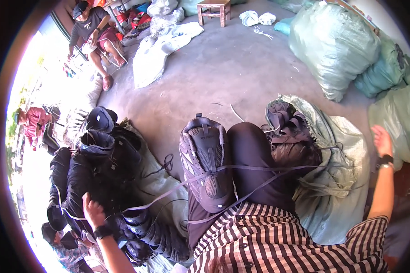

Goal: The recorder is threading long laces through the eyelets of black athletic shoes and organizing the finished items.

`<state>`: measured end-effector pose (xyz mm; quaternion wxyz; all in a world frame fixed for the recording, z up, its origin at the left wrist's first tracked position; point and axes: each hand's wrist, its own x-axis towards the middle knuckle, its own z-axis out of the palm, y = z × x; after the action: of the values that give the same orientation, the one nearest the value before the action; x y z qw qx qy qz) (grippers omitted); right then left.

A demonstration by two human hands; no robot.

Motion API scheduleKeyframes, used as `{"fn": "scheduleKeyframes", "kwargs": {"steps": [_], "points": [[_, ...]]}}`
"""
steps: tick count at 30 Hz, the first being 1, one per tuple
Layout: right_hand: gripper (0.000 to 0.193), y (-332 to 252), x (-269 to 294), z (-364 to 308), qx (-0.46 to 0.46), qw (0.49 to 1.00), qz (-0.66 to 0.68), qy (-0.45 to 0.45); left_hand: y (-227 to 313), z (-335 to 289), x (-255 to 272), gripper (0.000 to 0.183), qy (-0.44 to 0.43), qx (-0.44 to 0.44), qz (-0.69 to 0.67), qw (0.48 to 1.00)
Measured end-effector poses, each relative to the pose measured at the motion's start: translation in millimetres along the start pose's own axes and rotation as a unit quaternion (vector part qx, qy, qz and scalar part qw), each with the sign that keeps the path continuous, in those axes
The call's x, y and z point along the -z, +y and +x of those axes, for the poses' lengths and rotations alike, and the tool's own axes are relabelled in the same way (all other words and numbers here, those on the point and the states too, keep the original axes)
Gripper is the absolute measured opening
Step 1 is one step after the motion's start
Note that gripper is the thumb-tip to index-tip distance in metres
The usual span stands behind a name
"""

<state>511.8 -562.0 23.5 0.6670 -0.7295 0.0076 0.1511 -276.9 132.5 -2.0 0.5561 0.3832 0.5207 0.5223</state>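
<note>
The left hand [94, 211], left of the dark grey, mesh-topped shoe [206, 157], is forming a loose fist; I cannot tell whether it is gripping the flat purplish-grey laces [269, 169]. The right hand [381, 141], well right of the shoe, is showing partly open fingers, any hold unclear. The laces are crossing the shoe, which is resting on dark trousers [255, 150]. Black shoes [79, 182] are lying left of it.

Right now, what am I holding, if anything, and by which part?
Your left hand seems closed on the shoelace, along its length away from the shoe; the exact spot is unclear. Whether your right hand holds anything can't be told.
</note>
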Motion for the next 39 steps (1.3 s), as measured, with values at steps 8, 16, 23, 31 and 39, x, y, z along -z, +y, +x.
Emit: {"fn": "scheduleKeyframes", "kwargs": {"steps": [8, 16, 23, 31, 39], "points": [[0.023, -73, -406, -194, 0.006, 0.811, -0.132, -0.570, 12, -183, -265, 0.030, -0.397, 0.081, 0.094, 0.909], [0.032, -67, -462, -212, -0.060, 0.751, 0.000, -0.658, -11, -227, -296, 0.032, -0.544, 0.290, -0.017, 0.787], [0.042, -50, -419, -157, -0.127, 0.785, 0.272, -0.541, -21, -199, -251, 0.025, -0.531, 0.218, 0.091, 0.814], [0.036, -48, -398, -158, -0.070, 0.742, 0.295, -0.598, -36, -224, -241, 0.025, -0.573, 0.191, 0.191, 0.774], [0.026, 12, -444, -262, 0.049, 0.754, -0.134, -0.641, -49, -251, -247, 0.022, -0.534, 0.210, 0.152, 0.805]]}}
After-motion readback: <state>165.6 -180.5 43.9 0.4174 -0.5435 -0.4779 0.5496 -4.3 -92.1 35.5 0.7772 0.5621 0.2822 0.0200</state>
